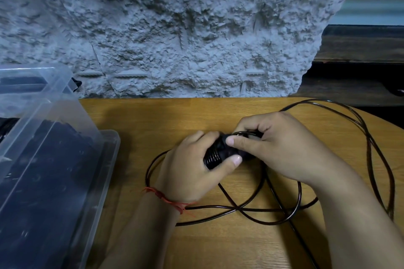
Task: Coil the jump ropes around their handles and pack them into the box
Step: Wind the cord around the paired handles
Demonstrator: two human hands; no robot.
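Observation:
My left hand (pixel 192 170) grips the black jump rope handles (pixel 215 155), which carry several turns of dark cord. My right hand (pixel 277 144) pinches the cord at the handles' upper end, thumb pressing it down. The rest of the dark jump rope cord (pixel 247 209) lies in loose loops on the wooden table (pixel 153 120), running right and toward the front edge. The clear plastic box (pixel 105 159) stands at the left with dark contents inside; I cannot tell what they are.
The box's clear lid (pixel 39 98) leans up at the far left. A rough grey stone wall (pixel 175 28) runs along the table's back edge. A dark shelf (pixel 360 54) sits at the back right. A red thread bracelet (pixel 170 201) circles my left wrist.

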